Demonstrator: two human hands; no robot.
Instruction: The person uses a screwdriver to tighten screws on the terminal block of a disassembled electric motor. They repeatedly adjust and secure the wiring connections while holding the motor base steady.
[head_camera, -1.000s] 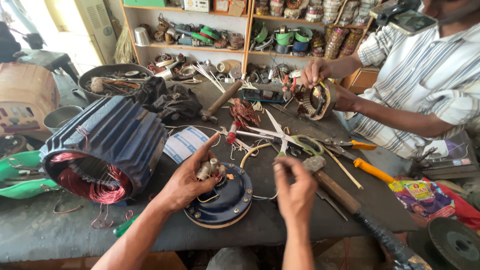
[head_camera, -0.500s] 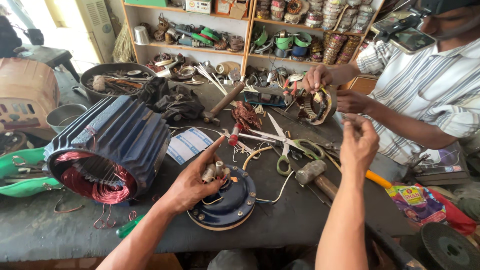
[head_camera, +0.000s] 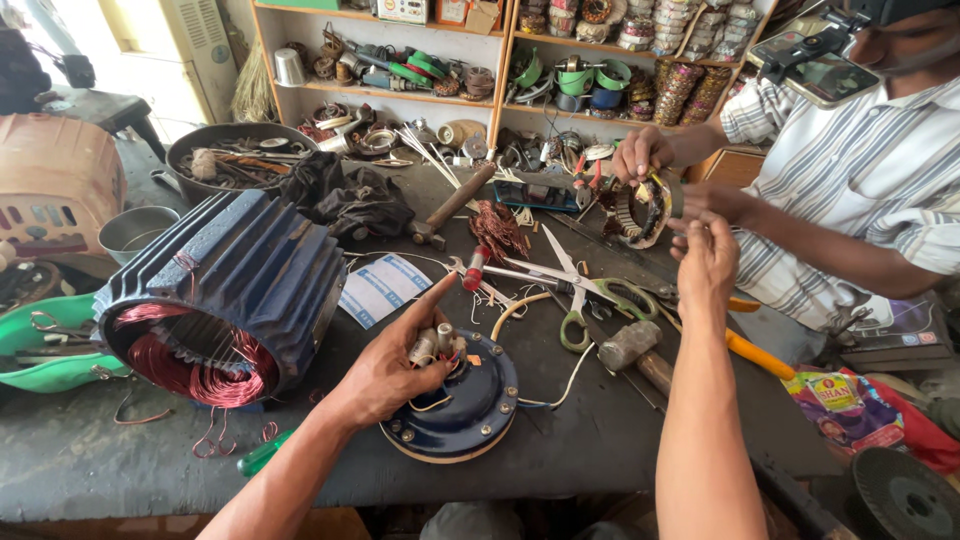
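Observation:
My left hand (head_camera: 395, 365) rests on a round dark-blue motor cover (head_camera: 475, 410) near the bench's front edge. Its thumb and fingers pinch a small grey cylindrical part (head_camera: 425, 345) with thin wires on top of the cover, and the index finger points outward. My right hand (head_camera: 705, 260) is raised over the bench, back toward me. Its fingertips reach a co-worker's hand (head_camera: 720, 200), which holds a ring-shaped wound stator (head_camera: 645, 210) together with the other hand (head_camera: 645, 150). Whether my right hand holds anything is hidden.
A large blue finned motor housing (head_camera: 220, 290) with copper windings lies at the left. Green-handled scissors (head_camera: 580, 295), a hammer (head_camera: 630, 345), a screwdriver with an orange handle (head_camera: 755, 352) and loose copper wire (head_camera: 497, 228) lie mid-bench. Shelves of parts (head_camera: 480, 60) stand behind.
My right hand rose from beside the blue cover and moved right and away, up to the co-worker's hands. My left hand stayed on the cover's small part.

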